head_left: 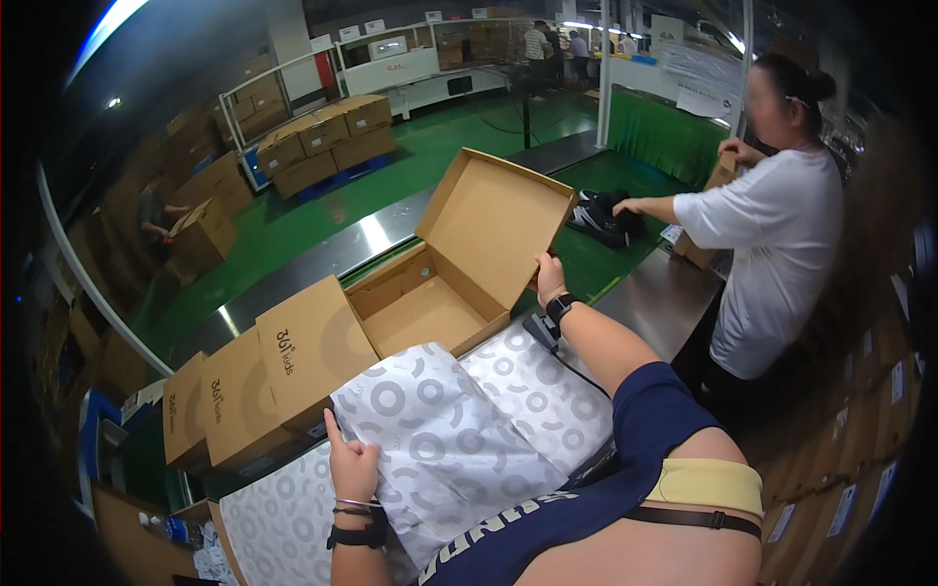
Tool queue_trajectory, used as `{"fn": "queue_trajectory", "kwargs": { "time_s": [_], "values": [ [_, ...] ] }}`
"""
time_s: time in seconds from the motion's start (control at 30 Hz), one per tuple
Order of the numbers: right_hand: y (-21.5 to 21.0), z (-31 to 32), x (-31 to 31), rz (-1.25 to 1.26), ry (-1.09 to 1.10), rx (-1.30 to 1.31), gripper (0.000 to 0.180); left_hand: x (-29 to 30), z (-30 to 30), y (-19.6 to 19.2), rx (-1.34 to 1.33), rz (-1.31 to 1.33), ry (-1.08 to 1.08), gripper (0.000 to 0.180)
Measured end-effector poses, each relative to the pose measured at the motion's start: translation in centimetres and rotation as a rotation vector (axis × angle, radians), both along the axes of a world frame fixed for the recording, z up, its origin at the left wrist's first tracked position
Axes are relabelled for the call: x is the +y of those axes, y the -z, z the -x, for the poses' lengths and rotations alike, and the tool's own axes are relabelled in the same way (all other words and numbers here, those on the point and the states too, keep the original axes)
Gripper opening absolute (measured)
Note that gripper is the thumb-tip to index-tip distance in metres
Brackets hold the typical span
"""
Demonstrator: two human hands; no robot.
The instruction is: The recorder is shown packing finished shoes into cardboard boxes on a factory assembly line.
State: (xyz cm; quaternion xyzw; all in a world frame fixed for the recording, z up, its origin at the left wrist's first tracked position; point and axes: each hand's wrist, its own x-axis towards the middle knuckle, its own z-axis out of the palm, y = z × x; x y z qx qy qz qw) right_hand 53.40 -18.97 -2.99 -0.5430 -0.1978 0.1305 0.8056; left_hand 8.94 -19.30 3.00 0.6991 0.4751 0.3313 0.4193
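An open brown shoe box (430, 303) stands ahead of me, its hinged lid (503, 215) raised and empty inside. My right hand (551, 278), with a dark watch on the wrist, grips the lid's right edge. My left hand (352, 464) is beside the near corner of a closed shoe box (308, 342), index finger stretched out and thumb apart from it. The thumb overlaps the edge of a loose sheet of patterned wrapping paper (440, 439) bulging up in front of me. My other left fingers are hidden. More patterned paper (537, 391) lies flat beneath and to the right.
Two more closed shoe boxes (234, 400) line up at the left. A dark handheld device (540, 332) with a cord lies beyond the paper. To the right a co-worker (772, 215) reaches toward black shoes (604, 217). A bottle (171, 527) stands low at the left.
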Motion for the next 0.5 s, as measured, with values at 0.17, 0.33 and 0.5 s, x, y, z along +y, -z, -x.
{"fn": "queue_trajectory", "kwargs": {
  "time_s": [0.17, 0.33, 0.5],
  "values": [
    [0.2, 3.4, -3.3, 0.343, -0.351, 0.147, 0.056, 0.8, 1.5, 2.5, 0.191, -0.246, 0.094, 0.065],
    [-0.8, 12.1, -12.3, 0.861, -1.106, -0.114, 0.095, -0.5, 3.9, 3.1, 0.290, -0.318, 0.145, 0.045],
    [-2.4, 18.8, -16.9, 0.584, -1.333, -0.374, 0.100, -6.3, 3.3, 1.6, -0.112, 0.173, 0.186, 0.078]
  ]
}}
